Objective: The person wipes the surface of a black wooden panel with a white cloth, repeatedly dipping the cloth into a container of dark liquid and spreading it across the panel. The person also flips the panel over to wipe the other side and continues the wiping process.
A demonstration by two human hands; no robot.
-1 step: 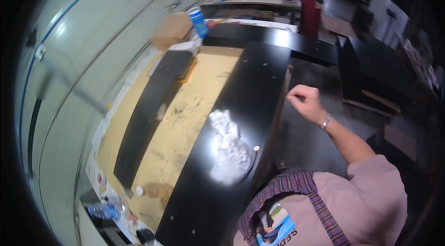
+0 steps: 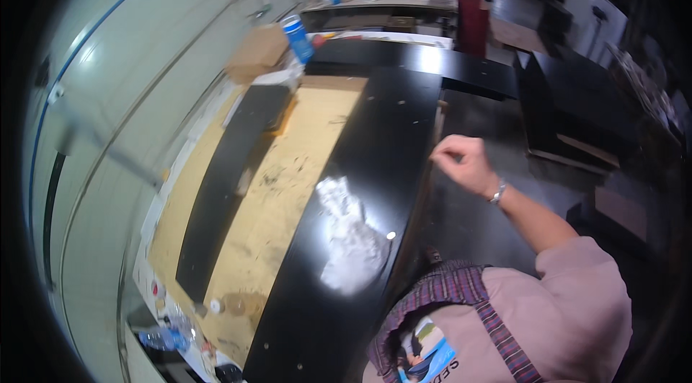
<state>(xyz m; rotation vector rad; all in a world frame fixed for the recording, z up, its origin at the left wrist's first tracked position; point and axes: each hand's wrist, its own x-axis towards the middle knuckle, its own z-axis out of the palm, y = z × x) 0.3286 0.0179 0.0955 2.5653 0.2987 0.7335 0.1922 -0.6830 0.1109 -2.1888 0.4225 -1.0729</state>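
Note:
My right hand point(image 2: 467, 166) is beside the right-hand edge of a long black panel point(image 2: 375, 145), with thumb and fingers drawn together in a pinch. Whether anything small is held in it cannot be made out. A metal watch or bracelet point(image 2: 498, 191) circles the wrist. On the panel, nearer to me, lies a crumpled white cloth point(image 2: 353, 253), apart from my hand. Several small light spots, perhaps holes or fittings, dot the panel, one a bright round piece point(image 2: 391, 236) near its edge. My left hand is out of sight.
A narrower black panel point(image 2: 223, 195) lies left on the yellowish tabletop point(image 2: 317, 134). Another black panel point(image 2: 360, 55) crosses the far end, near a blue canister point(image 2: 297, 38) and cardboard box point(image 2: 257, 53). Bottles point(image 2: 166, 338) stand near left. More black panels point(image 2: 577, 105) are at right; a person point(image 2: 470, 1) stands beyond.
The view has shifted slightly. My right hand, still pinched, has come a little closer to the panel's edge. The cloth and panels stay in place.

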